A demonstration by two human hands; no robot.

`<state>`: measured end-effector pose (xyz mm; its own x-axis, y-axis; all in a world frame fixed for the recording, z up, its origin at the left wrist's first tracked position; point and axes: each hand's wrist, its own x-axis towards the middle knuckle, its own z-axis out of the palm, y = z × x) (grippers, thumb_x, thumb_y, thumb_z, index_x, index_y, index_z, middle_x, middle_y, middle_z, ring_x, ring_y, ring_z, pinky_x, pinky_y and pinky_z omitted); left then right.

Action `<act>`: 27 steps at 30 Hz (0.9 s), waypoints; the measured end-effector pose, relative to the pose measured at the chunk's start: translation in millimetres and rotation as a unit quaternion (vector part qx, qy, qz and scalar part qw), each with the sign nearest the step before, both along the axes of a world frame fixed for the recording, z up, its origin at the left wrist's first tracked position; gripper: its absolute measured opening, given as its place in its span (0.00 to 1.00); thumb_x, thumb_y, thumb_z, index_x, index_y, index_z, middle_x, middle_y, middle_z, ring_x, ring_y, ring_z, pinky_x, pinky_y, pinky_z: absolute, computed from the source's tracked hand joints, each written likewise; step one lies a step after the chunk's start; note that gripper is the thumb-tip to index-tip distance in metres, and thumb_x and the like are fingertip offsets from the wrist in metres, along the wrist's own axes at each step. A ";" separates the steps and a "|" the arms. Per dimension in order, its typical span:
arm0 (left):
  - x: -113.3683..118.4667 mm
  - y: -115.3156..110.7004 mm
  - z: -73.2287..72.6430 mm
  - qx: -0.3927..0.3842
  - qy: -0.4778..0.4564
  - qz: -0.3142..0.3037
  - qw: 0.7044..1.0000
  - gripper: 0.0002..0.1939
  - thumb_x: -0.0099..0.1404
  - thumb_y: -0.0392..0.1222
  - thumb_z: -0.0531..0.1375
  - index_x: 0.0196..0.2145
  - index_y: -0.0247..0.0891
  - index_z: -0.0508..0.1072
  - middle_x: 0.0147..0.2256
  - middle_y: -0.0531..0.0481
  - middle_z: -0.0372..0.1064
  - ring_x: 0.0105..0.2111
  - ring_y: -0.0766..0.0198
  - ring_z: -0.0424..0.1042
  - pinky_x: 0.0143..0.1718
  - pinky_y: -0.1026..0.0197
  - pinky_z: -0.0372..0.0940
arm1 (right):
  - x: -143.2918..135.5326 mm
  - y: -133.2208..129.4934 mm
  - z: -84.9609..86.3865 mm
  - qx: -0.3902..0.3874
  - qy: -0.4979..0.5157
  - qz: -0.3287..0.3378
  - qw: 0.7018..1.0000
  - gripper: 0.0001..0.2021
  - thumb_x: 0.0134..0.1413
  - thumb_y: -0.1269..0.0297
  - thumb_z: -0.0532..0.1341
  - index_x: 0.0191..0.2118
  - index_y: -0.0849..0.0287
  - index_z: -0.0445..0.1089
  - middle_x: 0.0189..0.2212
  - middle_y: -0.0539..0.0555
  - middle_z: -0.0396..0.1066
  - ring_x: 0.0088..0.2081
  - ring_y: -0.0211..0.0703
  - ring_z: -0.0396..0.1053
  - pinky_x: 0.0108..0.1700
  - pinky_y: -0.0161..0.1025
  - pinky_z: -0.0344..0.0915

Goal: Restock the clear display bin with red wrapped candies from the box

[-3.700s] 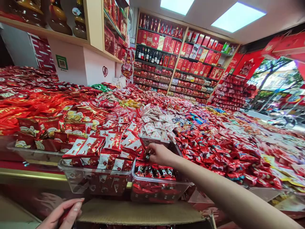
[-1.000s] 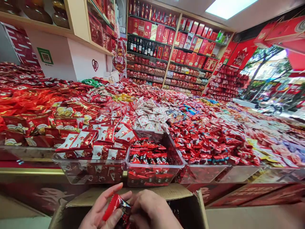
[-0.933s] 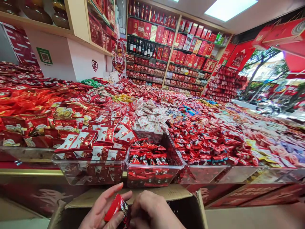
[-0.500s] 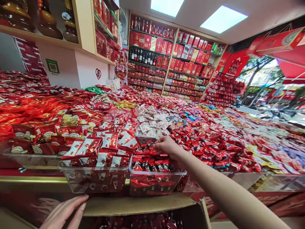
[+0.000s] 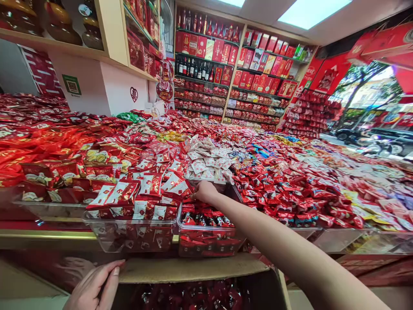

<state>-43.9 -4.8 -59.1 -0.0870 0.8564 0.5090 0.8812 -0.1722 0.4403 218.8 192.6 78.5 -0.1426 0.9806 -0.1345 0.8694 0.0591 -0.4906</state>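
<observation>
My right hand [image 5: 205,192] reaches over the back of a clear bin [image 5: 206,234] of small red and dark packets. Its fingers are curled down at the packets, and what they hold, if anything, is hidden. At the lower left, my left hand [image 5: 97,284] is at the corner of an open cardboard box [image 5: 193,269], with thumb and fingers closed on the flap's edge. Dark red wrapped packets [image 5: 193,297] lie inside the box. Left of the bin stands another clear bin [image 5: 132,236] heaped with red and white packets. White packets [image 5: 209,159] are piled behind my right hand.
Heaps of red sweets [image 5: 274,185] spread to the right in clear bins. Durian packets [image 5: 100,172] fill a bin on the left. Shelves [image 5: 206,60] of bottles and red boxes stand at the back, and a white pillar [image 5: 122,90] rises at the left.
My right hand has moved a little left, toward the bin's back left corner. My left hand has shifted slightly right and its fingers have drawn together at the flap. The view has shifted slightly.
</observation>
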 end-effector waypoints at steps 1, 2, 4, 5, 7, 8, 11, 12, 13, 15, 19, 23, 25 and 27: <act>1.3 0.1 1.7 0.004 -0.001 0.001 1.000 0.10 0.60 0.46 0.52 0.37 0.42 0.68 0.35 0.49 0.73 0.37 0.56 0.71 0.40 0.58 0.63 | 0.3 -1.7 0.1 0.006 -0.021 0.006 1.000 0.13 0.33 0.63 0.67 0.29 0.63 0.71 0.35 0.61 0.72 0.38 0.51 0.69 0.36 0.40 0.65; 2.5 0.0 3.3 0.006 0.001 0.002 1.000 0.10 0.59 0.46 0.52 0.37 0.42 0.68 0.35 0.49 0.73 0.36 0.56 0.72 0.40 0.58 0.63 | 0.4 -3.6 0.5 0.012 -0.038 0.012 0.999 0.13 0.34 0.63 0.66 0.31 0.63 0.71 0.36 0.61 0.72 0.39 0.52 0.69 0.37 0.41 0.64; 4.2 -0.4 5.8 0.005 0.007 0.011 1.000 0.10 0.59 0.46 0.51 0.36 0.42 0.69 0.34 0.49 0.73 0.35 0.56 0.72 0.38 0.59 0.64 | -0.1 -7.1 1.5 0.022 -0.065 0.022 0.997 0.13 0.38 0.64 0.64 0.34 0.63 0.71 0.37 0.62 0.72 0.40 0.52 0.69 0.37 0.41 0.64; 4.5 -0.7 6.7 0.003 0.012 0.015 1.000 0.10 0.59 0.46 0.51 0.36 0.42 0.69 0.34 0.49 0.73 0.35 0.56 0.72 0.38 0.59 0.64 | -0.4 -8.1 1.8 0.027 -0.074 0.026 0.997 0.13 0.40 0.64 0.63 0.36 0.63 0.71 0.38 0.62 0.72 0.41 0.52 0.69 0.37 0.40 0.64; 4.2 -1.2 7.1 -0.005 0.018 0.021 1.000 0.10 0.60 0.45 0.51 0.36 0.43 0.69 0.34 0.49 0.73 0.36 0.56 0.72 0.38 0.59 0.64 | -0.5 -8.2 1.9 0.036 -0.088 0.033 0.995 0.13 0.42 0.64 0.62 0.37 0.63 0.71 0.38 0.63 0.71 0.41 0.51 0.69 0.37 0.40 0.64; 3.7 -1.4 6.8 -0.007 0.020 0.022 1.000 0.10 0.60 0.45 0.51 0.36 0.43 0.68 0.34 0.50 0.73 0.36 0.57 0.72 0.38 0.59 0.64 | -0.2 -7.4 1.4 0.039 -0.092 0.038 0.994 0.13 0.43 0.64 0.61 0.37 0.64 0.71 0.38 0.63 0.72 0.41 0.51 0.69 0.37 0.40 0.64; 1.3 -1.3 4.2 -0.014 0.024 0.023 0.999 0.10 0.60 0.46 0.51 0.37 0.43 0.68 0.35 0.50 0.73 0.37 0.57 0.71 0.38 0.60 0.64 | 1.6 -4.0 -0.8 0.051 -0.096 0.052 0.993 0.14 0.43 0.64 0.60 0.39 0.65 0.70 0.38 0.63 0.71 0.40 0.51 0.69 0.37 0.39 0.64; 0.6 -1.1 3.2 -0.015 0.023 0.021 0.999 0.10 0.60 0.45 0.51 0.37 0.43 0.68 0.35 0.50 0.73 0.37 0.57 0.71 0.38 0.60 0.64 | 2.4 -3.1 -1.5 0.059 -0.095 0.057 0.992 0.15 0.44 0.64 0.60 0.40 0.64 0.69 0.39 0.62 0.71 0.41 0.50 0.69 0.38 0.39 0.63; 0.0 -0.9 2.3 -0.016 0.023 0.018 0.999 0.10 0.60 0.45 0.51 0.37 0.43 0.68 0.35 0.49 0.73 0.37 0.57 0.71 0.38 0.60 0.64 | 3.1 -2.6 -2.2 0.072 -0.093 0.064 0.991 0.16 0.45 0.64 0.59 0.42 0.63 0.68 0.40 0.62 0.71 0.42 0.49 0.68 0.38 0.39 0.63; -0.4 -0.5 1.3 -0.015 0.019 0.016 1.000 0.10 0.60 0.45 0.51 0.37 0.43 0.68 0.35 0.49 0.73 0.37 0.57 0.71 0.39 0.59 0.64 | 4.6 -2.4 -3.0 0.101 -0.098 0.080 0.987 0.18 0.46 0.63 0.58 0.45 0.62 0.66 0.43 0.61 0.69 0.42 0.49 0.68 0.38 0.39 0.63; 1.3 0.2 3.4 -0.010 0.018 0.019 1.000 0.09 0.60 0.45 0.51 0.37 0.43 0.68 0.35 0.50 0.73 0.37 0.57 0.71 0.38 0.60 0.64 | 6.5 -2.6 -4.5 0.110 -0.119 0.105 0.981 0.15 0.47 0.64 0.57 0.43 0.62 0.68 0.41 0.61 0.70 0.41 0.48 0.68 0.37 0.38 0.62; 0.1 0.2 2.8 -0.002 0.024 0.007 1.000 0.10 0.60 0.44 0.51 0.37 0.42 0.68 0.35 0.49 0.72 0.37 0.57 0.71 0.39 0.59 0.63 | 7.0 0.0 -7.3 0.101 -0.121 0.112 0.981 0.13 0.46 0.64 0.57 0.39 0.62 0.70 0.38 0.59 0.72 0.40 0.47 0.68 0.36 0.36 0.61; -2.8 0.2 -2.0 -0.002 0.025 0.005 1.000 0.10 0.61 0.44 0.51 0.38 0.42 0.67 0.35 0.48 0.72 0.37 0.57 0.70 0.40 0.59 0.63 | 6.8 2.3 -5.1 0.102 -0.121 0.110 0.981 0.12 0.46 0.63 0.58 0.37 0.62 0.70 0.37 0.59 0.72 0.39 0.46 0.69 0.36 0.35 0.61; -6.5 0.2 -9.0 -0.008 0.022 0.008 1.000 0.10 0.61 0.45 0.51 0.38 0.42 0.67 0.36 0.48 0.72 0.38 0.57 0.70 0.40 0.58 0.63 | 7.6 1.9 4.6 0.105 -0.122 0.103 0.982 0.12 0.46 0.64 0.57 0.37 0.62 0.70 0.37 0.59 0.72 0.38 0.46 0.69 0.35 0.36 0.61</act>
